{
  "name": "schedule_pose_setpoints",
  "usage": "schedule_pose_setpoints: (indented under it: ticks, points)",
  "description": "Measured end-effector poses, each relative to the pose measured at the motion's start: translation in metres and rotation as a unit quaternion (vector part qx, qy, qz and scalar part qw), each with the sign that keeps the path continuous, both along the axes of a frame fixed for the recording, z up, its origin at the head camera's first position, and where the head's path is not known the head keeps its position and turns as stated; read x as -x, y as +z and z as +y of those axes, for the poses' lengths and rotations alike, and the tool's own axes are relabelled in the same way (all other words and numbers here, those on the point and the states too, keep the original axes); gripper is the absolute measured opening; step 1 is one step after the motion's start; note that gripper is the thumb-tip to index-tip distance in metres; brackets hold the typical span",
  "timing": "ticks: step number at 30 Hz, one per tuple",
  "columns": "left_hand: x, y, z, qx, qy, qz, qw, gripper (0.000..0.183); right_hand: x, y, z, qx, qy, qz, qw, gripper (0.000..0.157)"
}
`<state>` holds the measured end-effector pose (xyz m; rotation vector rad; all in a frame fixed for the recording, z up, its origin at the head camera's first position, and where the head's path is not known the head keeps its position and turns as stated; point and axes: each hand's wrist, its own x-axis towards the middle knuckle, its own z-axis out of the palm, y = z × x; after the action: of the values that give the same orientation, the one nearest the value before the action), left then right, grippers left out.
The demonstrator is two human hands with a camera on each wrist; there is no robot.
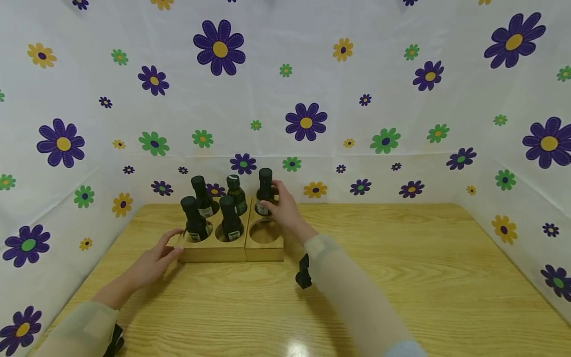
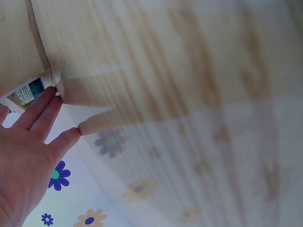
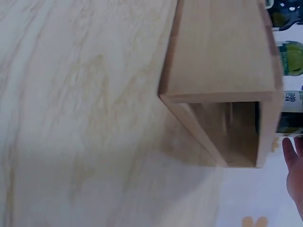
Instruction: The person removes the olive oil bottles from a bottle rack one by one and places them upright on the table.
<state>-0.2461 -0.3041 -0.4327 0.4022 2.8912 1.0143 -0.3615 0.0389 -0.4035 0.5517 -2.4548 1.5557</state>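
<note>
A wooden bottle rack [image 1: 214, 254] with round holes stands at the back left of the table, a narrower wooden block [image 1: 264, 254] flush against its right end. My right hand [image 1: 287, 208] grips a dark bottle [image 1: 265, 181] with a black cap, upright in the block's rear hole. In the right wrist view, fingertips of that hand [image 3: 296, 175] lie at the labelled bottle [image 3: 289, 120] above the block's top. My left hand [image 1: 153, 260] touches the rack's left end, its fingers loosely bent. The left wrist view shows this hand [image 2: 23, 161] with fingertips against the wood.
Several dark bottles stand in the rack, among them one at front left [image 1: 193, 215] and one at front middle [image 1: 229, 218]. A round hole [image 1: 265, 231] lies in front of the gripped bottle. Flowered white cloth [image 1: 308, 74] encloses the wooden table [image 1: 401, 258] behind and at both sides.
</note>
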Motion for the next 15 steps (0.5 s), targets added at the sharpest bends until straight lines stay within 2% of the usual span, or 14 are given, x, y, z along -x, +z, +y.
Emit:
schedule_pose_setpoints:
  ticks: [15]
  points:
    - [0.000, 0.001, 0.000, -0.003, 0.001, -0.005, 1.0000, 0.057, -0.014, 0.030, 0.014, -0.007, 0.041, 0.048, 0.998, 0.057]
